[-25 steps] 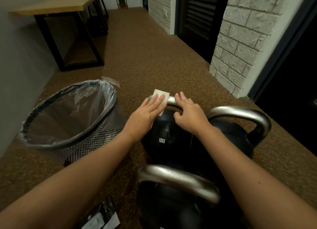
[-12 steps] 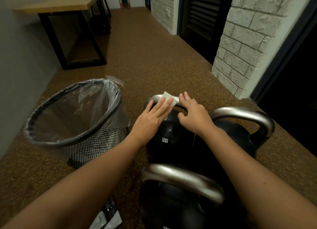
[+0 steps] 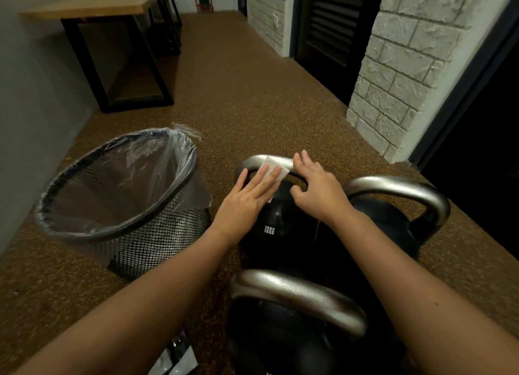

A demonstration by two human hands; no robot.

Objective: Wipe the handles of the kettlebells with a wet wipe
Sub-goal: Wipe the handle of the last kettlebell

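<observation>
Three black kettlebells with silver handles stand together on the floor. The far one (image 3: 278, 228) is marked 12KG. A white wet wipe (image 3: 274, 167) lies over its handle (image 3: 252, 161). My left hand (image 3: 247, 202) is laid flat, its fingertips pressing the wipe onto the handle. My right hand (image 3: 318, 190) rests on the right part of the same handle, fingers over it and thumb below. A second handle (image 3: 398, 186) arches to the right, and a third handle (image 3: 297, 296) is nearest me, between my forearms.
A black mesh waste bin (image 3: 84, 231) with a clear plastic liner stands to the left of the kettlebells. A wipe packet (image 3: 177, 362) lies on the floor at the bottom edge. A wooden table (image 3: 92, 7) is far left, a brick pillar (image 3: 407, 80) on the right.
The wipe stood up above the handle and now lies folded over it under my left fingers, which shifted slightly right. My right hand stayed on the handle.
</observation>
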